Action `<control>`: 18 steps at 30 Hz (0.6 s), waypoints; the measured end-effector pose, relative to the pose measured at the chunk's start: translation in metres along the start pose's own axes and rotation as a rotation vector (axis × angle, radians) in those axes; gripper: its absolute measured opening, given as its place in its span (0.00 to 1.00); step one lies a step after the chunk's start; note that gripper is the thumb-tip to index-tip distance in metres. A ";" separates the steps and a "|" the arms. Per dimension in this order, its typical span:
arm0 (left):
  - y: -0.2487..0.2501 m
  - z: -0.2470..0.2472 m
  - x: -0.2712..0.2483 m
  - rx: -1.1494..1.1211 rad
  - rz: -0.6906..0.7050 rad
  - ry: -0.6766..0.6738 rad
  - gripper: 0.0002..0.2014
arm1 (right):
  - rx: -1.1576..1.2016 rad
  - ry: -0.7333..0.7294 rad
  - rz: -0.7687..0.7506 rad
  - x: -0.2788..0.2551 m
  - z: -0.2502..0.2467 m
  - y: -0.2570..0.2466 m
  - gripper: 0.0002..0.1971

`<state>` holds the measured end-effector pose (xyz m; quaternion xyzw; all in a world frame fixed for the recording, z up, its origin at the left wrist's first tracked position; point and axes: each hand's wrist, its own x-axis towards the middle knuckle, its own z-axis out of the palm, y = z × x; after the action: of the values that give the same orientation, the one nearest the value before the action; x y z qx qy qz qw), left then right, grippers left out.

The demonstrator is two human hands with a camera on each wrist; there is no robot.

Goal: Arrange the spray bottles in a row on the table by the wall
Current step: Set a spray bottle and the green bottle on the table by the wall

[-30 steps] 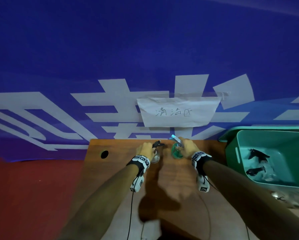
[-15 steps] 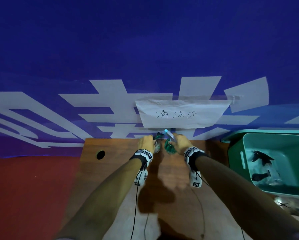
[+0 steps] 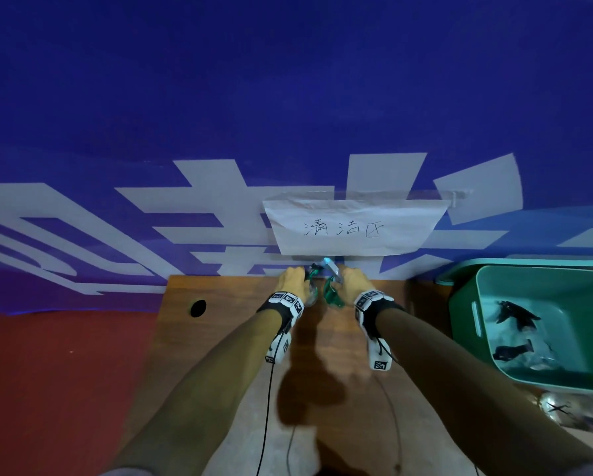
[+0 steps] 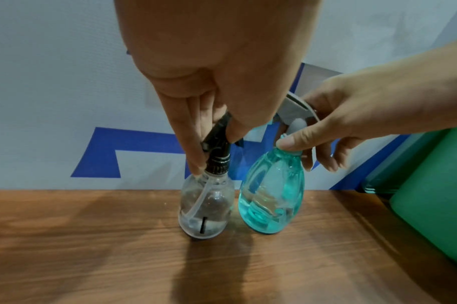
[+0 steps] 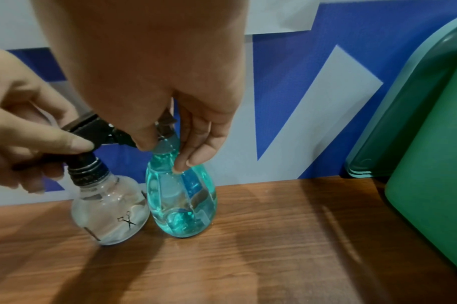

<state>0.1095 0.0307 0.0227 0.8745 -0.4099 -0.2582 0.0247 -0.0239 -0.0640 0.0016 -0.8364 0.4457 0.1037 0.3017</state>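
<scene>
A clear spray bottle [image 4: 206, 205] with a black trigger head stands on the wooden table [image 3: 219, 338] close to the blue and white wall. My left hand [image 4: 215, 150] grips its black head from above. Right beside it, sides touching, stands a teal spray bottle [image 4: 270, 201] with a grey head. My right hand [image 5: 165, 153] pinches its neck with thumb and fingers. The right wrist view shows the clear bottle [image 5: 110, 214] left of the teal bottle [image 5: 180, 205]. In the head view both hands [image 3: 291, 281] [image 3: 355, 283] sit under the paper sign.
A green bin [image 3: 480, 304] stands at the table's right end, with more black-headed spray bottles [image 3: 515, 314] lying inside. A round cable hole [image 3: 198, 308] is in the table's left part. Another clear bottle [image 3: 559, 408] lies at the right, below the bin.
Both hands carried the two bottles away from me toward the wall and brought them closer together. They now stand side by side under the sign.
</scene>
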 end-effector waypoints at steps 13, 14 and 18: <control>0.012 0.017 -0.018 -0.176 -0.051 0.096 0.12 | 0.024 0.035 0.050 -0.008 0.010 -0.002 0.17; 0.011 0.018 -0.019 -0.175 -0.053 0.105 0.12 | 0.028 0.039 0.051 -0.008 0.011 -0.003 0.17; 0.011 0.020 -0.022 -0.155 -0.052 0.121 0.11 | 0.035 0.063 0.057 -0.010 0.016 -0.005 0.18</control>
<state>0.0805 0.0432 0.0175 0.8942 -0.3638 -0.2365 0.1101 -0.0236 -0.0453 -0.0048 -0.8207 0.4805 0.0779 0.2991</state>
